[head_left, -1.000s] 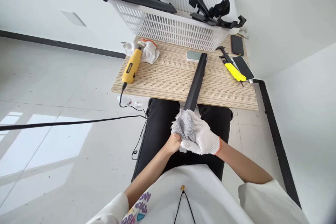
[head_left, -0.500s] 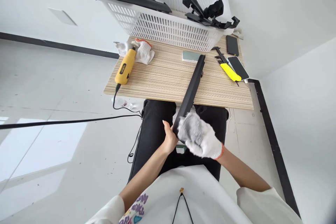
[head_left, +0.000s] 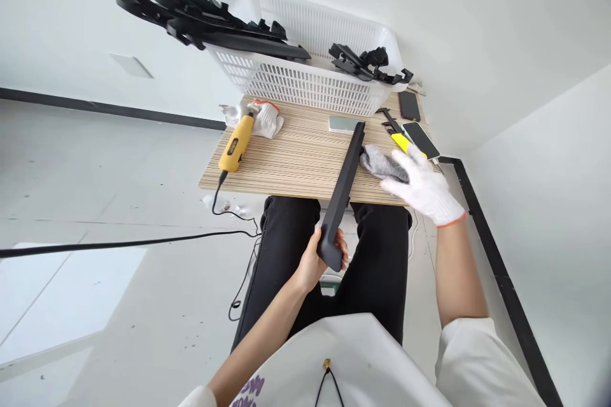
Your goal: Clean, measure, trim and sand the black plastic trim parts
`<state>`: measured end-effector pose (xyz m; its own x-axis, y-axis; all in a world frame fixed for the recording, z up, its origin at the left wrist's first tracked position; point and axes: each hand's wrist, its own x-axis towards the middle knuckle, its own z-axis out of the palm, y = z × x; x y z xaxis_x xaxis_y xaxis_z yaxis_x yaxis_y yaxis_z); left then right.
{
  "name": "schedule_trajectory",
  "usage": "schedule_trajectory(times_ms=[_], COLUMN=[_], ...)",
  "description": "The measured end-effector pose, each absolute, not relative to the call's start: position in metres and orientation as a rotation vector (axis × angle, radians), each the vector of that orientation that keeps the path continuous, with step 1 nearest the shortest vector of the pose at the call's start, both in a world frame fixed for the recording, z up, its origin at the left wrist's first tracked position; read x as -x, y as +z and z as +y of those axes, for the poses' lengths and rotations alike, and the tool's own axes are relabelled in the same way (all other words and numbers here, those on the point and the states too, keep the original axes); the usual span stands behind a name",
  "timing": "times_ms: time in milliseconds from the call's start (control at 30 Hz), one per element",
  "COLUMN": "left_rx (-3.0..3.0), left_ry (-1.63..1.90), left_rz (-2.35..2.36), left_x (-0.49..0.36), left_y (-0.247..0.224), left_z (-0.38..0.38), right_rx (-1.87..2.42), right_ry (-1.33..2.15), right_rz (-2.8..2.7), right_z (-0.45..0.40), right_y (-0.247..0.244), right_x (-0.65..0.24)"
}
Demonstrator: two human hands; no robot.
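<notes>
My bare left hand is wrapped round the near end of a long black plastic trim strip. The strip slants away from me, its far end over the wooden table. In a white knit glove with an orange cuff, my right hand hovers with fingers spread at the table's right front. A crumpled grey cloth lies just left of its fingertips, beside the strip. Beyond those fingers is a yellow-handled tool, partly covered by the hand.
A white plastic basket at the back holds several black plastic parts. A corded yellow rotary tool rests by a spare glove at left. At right are black calipers and two phones. A grey-green block sits mid-table.
My right hand has left the strip and moved right and forward, letting go of the grey cloth on the table. My left hand keeps the strip. The view has tilted up slightly.
</notes>
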<state>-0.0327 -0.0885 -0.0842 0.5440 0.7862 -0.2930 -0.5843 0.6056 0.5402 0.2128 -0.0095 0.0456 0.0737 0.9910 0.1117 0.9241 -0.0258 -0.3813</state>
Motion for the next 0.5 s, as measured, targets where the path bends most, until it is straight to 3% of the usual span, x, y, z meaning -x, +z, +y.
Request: schedule_trajectory(times_ms=[200, 500], left_rx=[-0.320, 0.272], left_ry=[0.837, 0.796], left_rz=[0.556, 0.209], left_x=[0.038, 0.057], left_y=[-0.083, -0.079], left_z=[-0.087, -0.082], right_rx=[1.904, 2.565], right_ry=[-0.133, -0.106], right_rz=[-1.655, -1.645], right_z=[-0.011, 0.091], right_y=[0.067, 0.039], right_x=[-0.227, -0.259])
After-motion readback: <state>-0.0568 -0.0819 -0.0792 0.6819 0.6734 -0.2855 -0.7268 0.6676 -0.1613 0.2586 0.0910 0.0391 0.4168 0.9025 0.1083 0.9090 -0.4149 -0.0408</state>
